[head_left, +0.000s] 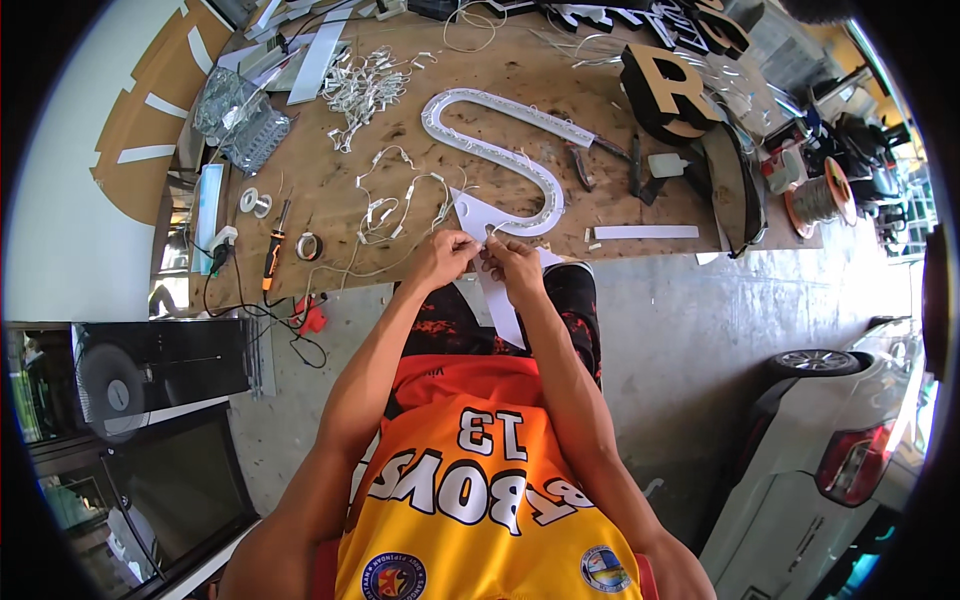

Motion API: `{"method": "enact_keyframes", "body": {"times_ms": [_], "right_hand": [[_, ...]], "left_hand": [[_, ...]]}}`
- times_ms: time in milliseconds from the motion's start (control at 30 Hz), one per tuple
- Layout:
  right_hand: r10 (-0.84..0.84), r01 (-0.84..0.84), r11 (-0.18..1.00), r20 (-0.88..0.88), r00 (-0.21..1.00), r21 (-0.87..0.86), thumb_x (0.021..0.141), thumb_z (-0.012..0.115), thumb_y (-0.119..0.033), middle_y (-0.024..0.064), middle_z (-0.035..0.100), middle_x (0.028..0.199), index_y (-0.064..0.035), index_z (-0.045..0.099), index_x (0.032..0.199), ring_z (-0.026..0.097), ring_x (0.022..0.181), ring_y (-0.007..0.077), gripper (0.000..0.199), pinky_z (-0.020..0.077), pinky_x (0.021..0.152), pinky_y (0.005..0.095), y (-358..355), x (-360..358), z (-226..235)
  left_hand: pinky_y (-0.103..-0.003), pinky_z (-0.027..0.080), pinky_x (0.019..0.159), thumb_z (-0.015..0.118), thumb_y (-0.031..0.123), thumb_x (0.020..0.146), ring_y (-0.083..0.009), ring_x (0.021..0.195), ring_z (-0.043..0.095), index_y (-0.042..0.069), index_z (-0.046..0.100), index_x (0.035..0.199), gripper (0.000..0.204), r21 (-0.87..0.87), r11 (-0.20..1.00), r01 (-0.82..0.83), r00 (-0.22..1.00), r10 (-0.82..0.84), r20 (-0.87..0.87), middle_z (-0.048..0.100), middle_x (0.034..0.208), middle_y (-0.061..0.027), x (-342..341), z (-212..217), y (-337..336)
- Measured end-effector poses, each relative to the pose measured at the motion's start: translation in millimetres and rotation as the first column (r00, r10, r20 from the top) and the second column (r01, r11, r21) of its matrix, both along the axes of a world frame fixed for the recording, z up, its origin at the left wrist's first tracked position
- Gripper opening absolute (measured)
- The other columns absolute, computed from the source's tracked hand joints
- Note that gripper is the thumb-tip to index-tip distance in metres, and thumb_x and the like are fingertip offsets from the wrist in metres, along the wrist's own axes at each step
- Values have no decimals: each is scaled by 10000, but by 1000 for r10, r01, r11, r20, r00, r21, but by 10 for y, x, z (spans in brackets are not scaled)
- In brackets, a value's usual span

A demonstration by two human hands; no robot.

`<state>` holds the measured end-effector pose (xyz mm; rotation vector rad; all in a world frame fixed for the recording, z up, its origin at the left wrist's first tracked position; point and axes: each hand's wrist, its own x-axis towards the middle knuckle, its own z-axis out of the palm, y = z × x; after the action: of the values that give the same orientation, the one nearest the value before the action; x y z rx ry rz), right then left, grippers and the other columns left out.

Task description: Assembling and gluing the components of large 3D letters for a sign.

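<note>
Head view. Left hand point(447, 255) and right hand point(508, 262) meet at the near edge of a wooden workbench point(640, 205), fingers pinched on a small white part of a wire string of white modules point(395, 205). Just beyond lies a white S-shaped channel letter point(500, 150); a screwdriver point(273, 250) and tape roll point(309, 246) lie left.

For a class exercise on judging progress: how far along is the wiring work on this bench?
Done: the white curved channel lies shaped on the wooden bench. In hand: the left hand and right hand pinch something small at the bench edge. Left: a loose wired string of modules and a pile of modules lie outside the channel.
</note>
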<state>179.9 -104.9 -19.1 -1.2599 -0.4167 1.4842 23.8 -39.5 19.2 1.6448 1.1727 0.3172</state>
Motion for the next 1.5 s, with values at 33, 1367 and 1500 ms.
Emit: {"method": "enact_keyframes", "body": {"times_ms": [33,1367,1500], "right_hand": [[5,-5,1000,7,1000,-1,955,661,-255,43,658,717,-14,674,860,561,558,99,259,396,504,231,4,-7,-12],[-236,-369,862,920,313,347,720,748,-133,81,682,1022,-74,728,968,624,979,331,256,513,841,410,367,597,-156],[-233,-374,864,927,293,336,720,744,-127,81,682,1025,-74,727,965,624,984,331,251,513,843,407,365,600,-141]], "left_hand": [[-317,483,566,695,226,899,-136,576,600,16,734,894,214,-1,1000,-5,1000,5,7,675,673,-65,-3,-25,5],[-405,538,623,586,152,866,-285,709,666,127,705,869,122,731,500,464,881,-343,-325,641,828,-56,246,-324,731],[-408,536,611,582,146,853,-271,705,667,125,673,832,96,745,508,433,890,-372,-263,615,822,-41,260,-358,728]]}}
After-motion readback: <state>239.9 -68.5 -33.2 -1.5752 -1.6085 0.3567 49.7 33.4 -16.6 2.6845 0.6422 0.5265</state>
